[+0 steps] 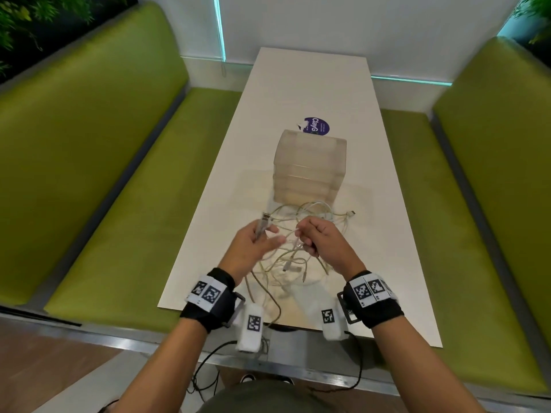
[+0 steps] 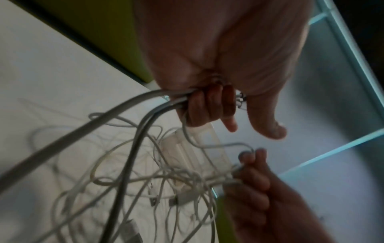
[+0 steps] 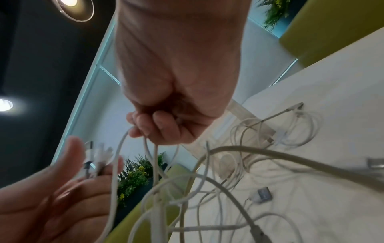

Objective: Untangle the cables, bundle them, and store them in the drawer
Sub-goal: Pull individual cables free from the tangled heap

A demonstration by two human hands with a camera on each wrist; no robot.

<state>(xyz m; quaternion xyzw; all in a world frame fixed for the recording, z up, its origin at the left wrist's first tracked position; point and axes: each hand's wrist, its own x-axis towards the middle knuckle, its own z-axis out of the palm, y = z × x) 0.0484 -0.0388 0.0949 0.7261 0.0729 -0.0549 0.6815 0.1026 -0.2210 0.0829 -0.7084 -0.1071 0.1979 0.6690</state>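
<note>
A tangle of thin white cables (image 1: 301, 214) lies on the white table (image 1: 381, 239), just in front of a translucent drawer unit (image 1: 310, 162) whose drawers are pushed in. My left hand (image 1: 259, 238) is raised over the tangle, its fingers (image 2: 207, 106) curled round several cable ends, whose plugs (image 3: 93, 156) stick up past the thumb. My right hand (image 1: 311, 236), close beside it, grips a few thin strands (image 3: 145, 148) in a fist (image 3: 160, 126). More loops (image 1: 268, 293) trail toward me and over the near table edge.
A round purple sticker (image 1: 316, 126) lies behind the drawer unit. Green padded benches (image 1: 125, 204) (image 1: 465, 222) run along both long sides of the table, and a white wall (image 1: 298, 22) closes the far end. Loose USB plugs (image 3: 264, 194) lie among the cables.
</note>
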